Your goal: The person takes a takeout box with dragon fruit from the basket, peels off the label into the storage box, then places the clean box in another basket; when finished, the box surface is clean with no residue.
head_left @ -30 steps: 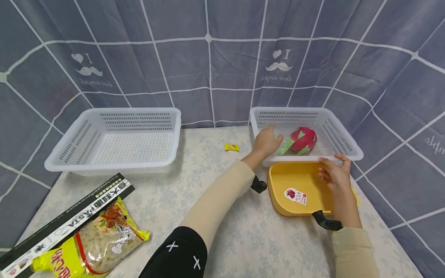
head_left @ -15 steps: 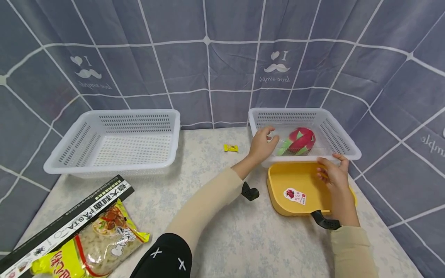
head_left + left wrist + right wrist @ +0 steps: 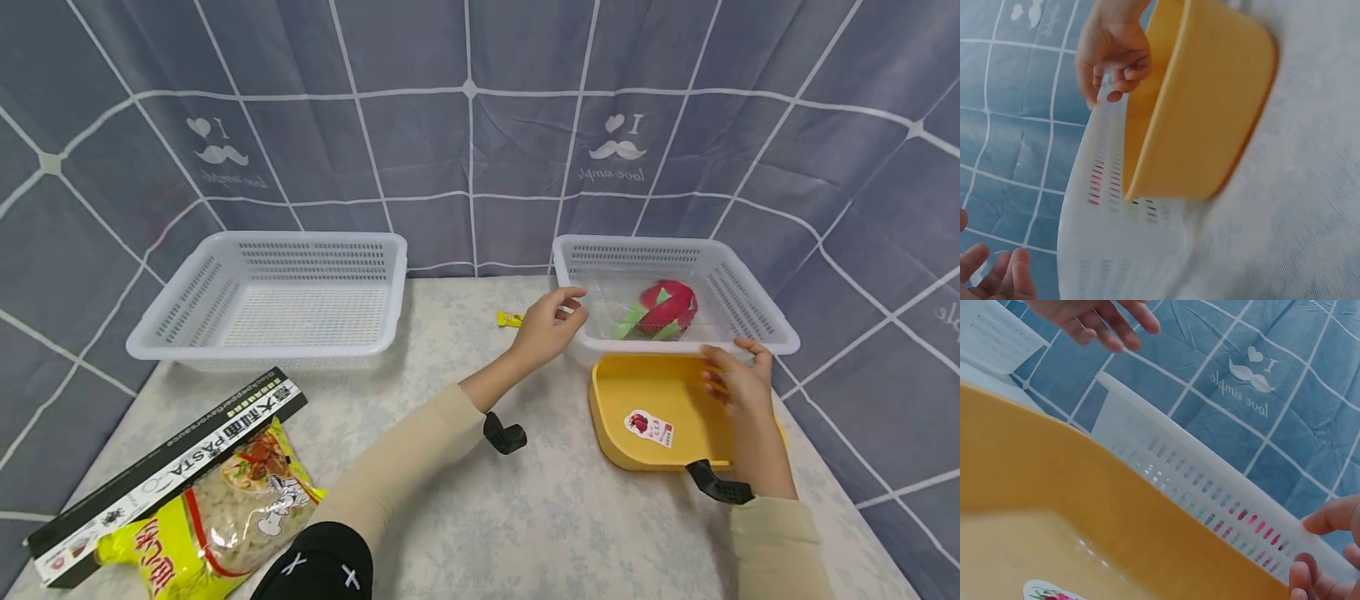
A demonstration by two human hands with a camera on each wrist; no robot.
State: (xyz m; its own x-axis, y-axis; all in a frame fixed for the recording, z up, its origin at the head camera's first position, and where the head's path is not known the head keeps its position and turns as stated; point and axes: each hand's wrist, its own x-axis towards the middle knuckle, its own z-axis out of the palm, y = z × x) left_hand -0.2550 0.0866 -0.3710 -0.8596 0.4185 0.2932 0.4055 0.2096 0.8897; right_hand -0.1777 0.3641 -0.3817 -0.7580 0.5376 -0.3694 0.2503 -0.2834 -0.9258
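Note:
My left hand (image 3: pixel 551 323), fingers loosely bent and holding nothing, hovers just left of the right white basket (image 3: pixel 750 292). In the right wrist view the same left hand (image 3: pixel 1100 322) hangs apart from that basket's rim. My right hand (image 3: pixel 746 385) grips the basket's near rim at its right corner, with fingers on both sides of the rim in the right wrist view. Inside lies a red dragon fruit (image 3: pixel 669 307) with green tips, and something clear like plastic seems to be beside it. A yellow tub (image 3: pixel 622 387) with a fruit sticker stands in front, under my right forearm.
A small yellow wrapped candy (image 3: pixel 508 319) lies behind my left hand, partly hidden. Another white basket (image 3: pixel 266 354) stands at the back left. A long black pasta box (image 3: pixel 172 467) and a yellow noodle bag (image 3: pixel 247 500) lie front left. A grey tiled-pattern curtain (image 3: pixel 420 142) rises behind.
My left hand has drawn back from over the right basket, leftward and toward me, and now partly covers the candy. The right hand stays at the basket's rim. The head view shifts slightly.

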